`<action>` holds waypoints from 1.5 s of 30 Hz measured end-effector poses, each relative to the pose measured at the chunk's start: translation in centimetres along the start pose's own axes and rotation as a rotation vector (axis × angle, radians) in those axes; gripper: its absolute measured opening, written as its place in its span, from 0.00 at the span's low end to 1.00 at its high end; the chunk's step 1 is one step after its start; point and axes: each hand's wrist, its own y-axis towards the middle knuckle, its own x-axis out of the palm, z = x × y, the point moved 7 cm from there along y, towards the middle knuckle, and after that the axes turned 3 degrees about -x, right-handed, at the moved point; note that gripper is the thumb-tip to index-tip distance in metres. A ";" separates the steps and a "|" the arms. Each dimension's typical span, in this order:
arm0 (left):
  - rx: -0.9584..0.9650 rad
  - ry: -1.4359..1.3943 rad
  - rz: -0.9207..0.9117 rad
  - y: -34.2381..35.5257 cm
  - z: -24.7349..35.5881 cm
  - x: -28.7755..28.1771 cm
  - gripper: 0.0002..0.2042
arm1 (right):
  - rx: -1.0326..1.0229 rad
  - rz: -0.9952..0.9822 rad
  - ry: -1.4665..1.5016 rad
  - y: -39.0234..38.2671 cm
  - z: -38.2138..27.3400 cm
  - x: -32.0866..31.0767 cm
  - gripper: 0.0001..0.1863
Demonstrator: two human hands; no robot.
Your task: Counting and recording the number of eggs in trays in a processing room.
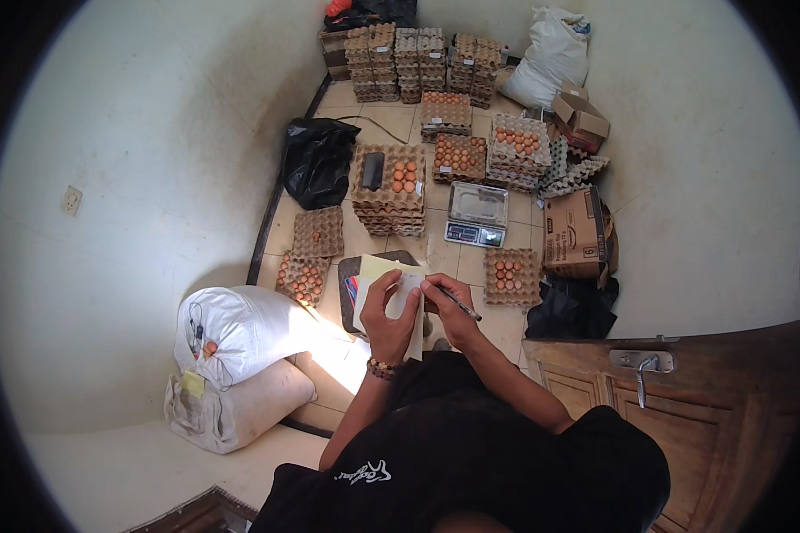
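Note:
My left hand (391, 315) grips a small pad of paper (373, 271) with pale yellow and white sheets, its thumb over the white page. My right hand (453, 315) holds a dark pen (467, 308) at the pad's right edge; whether the tip touches the paper I cannot tell. Beneath the pad sits a dark seat or tray (349, 306) with red and blue items on it. Beyond it are a digital scale (476, 213) on the floor, a stack of egg trays (388, 218) topped with eggs and a black phone (373, 171), and another tray of eggs (512, 277) on the right.
White sacks (236, 333) lie at the left wall. More stacked trays (372, 67) line the back, near a white sack (547, 58). Cardboard boxes (569, 235) and a black bag (569, 311) are on the right; another black bag (316, 164) is left. A wooden door (676, 426) stands lower right.

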 end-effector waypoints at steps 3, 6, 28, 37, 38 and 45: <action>-0.012 -0.039 0.015 -1.1 -0.3 -0.4 0.17 | 0.025 -0.039 0.036 -0.7 0.0 0.6 0.05; -0.003 -0.069 -0.006 -1.5 -0.2 -0.4 0.17 | 0.015 -0.104 0.043 -0.5 -0.8 0.9 0.05; -0.213 -0.279 -0.190 -0.8 -1.4 -0.3 0.12 | -0.132 -0.163 -0.162 -1.1 -3.0 2.0 0.08; -0.289 -0.345 -0.352 0.0 -2.2 -0.6 0.13 | -0.277 -0.143 -0.437 -1.3 -3.6 2.3 0.08; -0.269 -0.355 -0.357 0.0 -2.0 -0.7 0.13 | -0.306 -0.140 -0.467 -1.4 -3.8 2.5 0.08; -0.282 -0.308 -0.357 -0.1 -2.1 -0.8 0.12 | -0.329 -0.149 -0.497 -1.7 -3.9 2.5 0.08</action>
